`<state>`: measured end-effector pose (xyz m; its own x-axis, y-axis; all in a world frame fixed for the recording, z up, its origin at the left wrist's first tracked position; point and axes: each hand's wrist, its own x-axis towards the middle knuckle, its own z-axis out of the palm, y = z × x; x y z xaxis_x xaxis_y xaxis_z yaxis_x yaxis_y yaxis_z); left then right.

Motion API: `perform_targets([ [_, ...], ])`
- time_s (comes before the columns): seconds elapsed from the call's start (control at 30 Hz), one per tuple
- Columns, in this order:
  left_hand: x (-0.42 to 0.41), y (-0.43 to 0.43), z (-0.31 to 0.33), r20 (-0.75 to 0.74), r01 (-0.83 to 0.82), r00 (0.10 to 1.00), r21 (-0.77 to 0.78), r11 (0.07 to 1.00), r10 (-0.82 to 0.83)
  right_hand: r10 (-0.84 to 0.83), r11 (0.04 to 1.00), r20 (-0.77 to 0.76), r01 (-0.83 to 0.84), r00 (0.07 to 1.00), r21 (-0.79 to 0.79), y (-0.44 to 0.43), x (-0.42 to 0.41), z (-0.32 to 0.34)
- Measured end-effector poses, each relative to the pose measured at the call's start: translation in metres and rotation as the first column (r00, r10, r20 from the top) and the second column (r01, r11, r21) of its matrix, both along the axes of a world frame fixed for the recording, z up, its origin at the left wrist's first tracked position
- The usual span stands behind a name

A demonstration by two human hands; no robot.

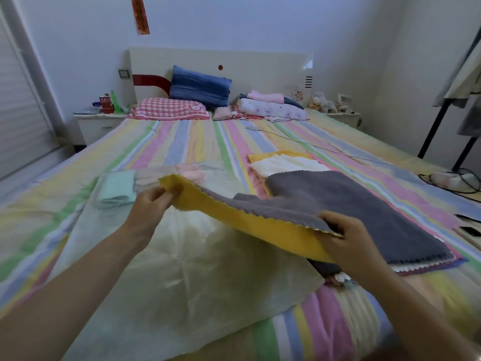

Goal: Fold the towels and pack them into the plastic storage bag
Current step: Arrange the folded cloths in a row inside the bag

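1. Your left hand (153, 201) pinches the far corner of the grey-and-yellow towel (260, 222), thumb and fingers curled on the yellow side, and holds it up over the plastic storage bag (182, 269).
2. Your right hand (346, 238) grips the towel's scalloped near edge just past the bag's right side, fingers wrapped over the grey face.
3. Between your hands the towel hangs stretched, yellow underside towards you. Its grey half trails to the right of the bag and lies on the stack there.
4. The bag lies flat and crinkled on the striped bed sheet (182, 142), straight in front of you.
5. Through the bag's far end you see a folded mint towel (115, 188), a beige towel (148, 175) and a pink towel (191, 171) side by side.
6. Right of the bag, beyond the grey half, a white towel (289, 164) lies on a yellow towel (281, 154).
7. Far beyond the bag, a checked pillow (169, 108) and a blue pillow (199, 86) sit at the headboard.
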<state>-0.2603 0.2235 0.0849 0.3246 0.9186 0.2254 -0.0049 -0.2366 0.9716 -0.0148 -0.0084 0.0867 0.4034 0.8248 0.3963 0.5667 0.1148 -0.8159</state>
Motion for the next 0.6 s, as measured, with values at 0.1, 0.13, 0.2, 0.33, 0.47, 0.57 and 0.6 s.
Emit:
perform_targets([
  [0.1, -0.033, -0.018, -0.011, -0.065, 0.101, 0.992, -0.124, 0.987, -0.11, 0.156, 0.965, 0.013, -0.15, 0.988, -0.216, -0.011, -0.012, 0.01],
  [0.13, -0.041, -0.023, -0.017, -0.147, 0.118, 0.98, -0.127, 0.985, -0.136, 0.192, 0.937, -0.001, -0.184, 0.981, -0.298, -0.016, -0.014, 0.011],
  [0.2, -0.055, -0.034, -0.028, -0.338, 0.187, 0.914, -0.135, 0.973, -0.223, 0.243, 0.871, -0.056, -0.244, 0.968, -0.427, -0.023, -0.017, 0.01],
  [0.33, -0.068, -0.036, -0.05, -0.559, 0.301, 0.722, -0.278, 0.913, -0.408, 0.235, 0.778, -0.147, -0.276, 0.961, -0.564, -0.026, -0.024, -0.001],
  [0.47, -0.06, -0.025, -0.064, -0.612, 0.271, 0.698, -0.254, 0.929, -0.371, 0.103, 0.76, -0.114, -0.152, 0.988, -0.632, -0.019, -0.014, -0.022],
  [0.57, -0.047, -0.013, -0.066, -0.603, 0.231, 0.745, -0.169, 0.958, -0.286, 0.003, 0.779, -0.023, -0.017, 1.0, -0.626, -0.013, 0.0, -0.04],
  [0.6, -0.041, -0.01, -0.065, -0.587, 0.215, 0.767, -0.144, 0.966, -0.258, -0.043, 0.791, 0.037, 0.057, 0.998, -0.61, -0.011, 0.004, -0.045],
])
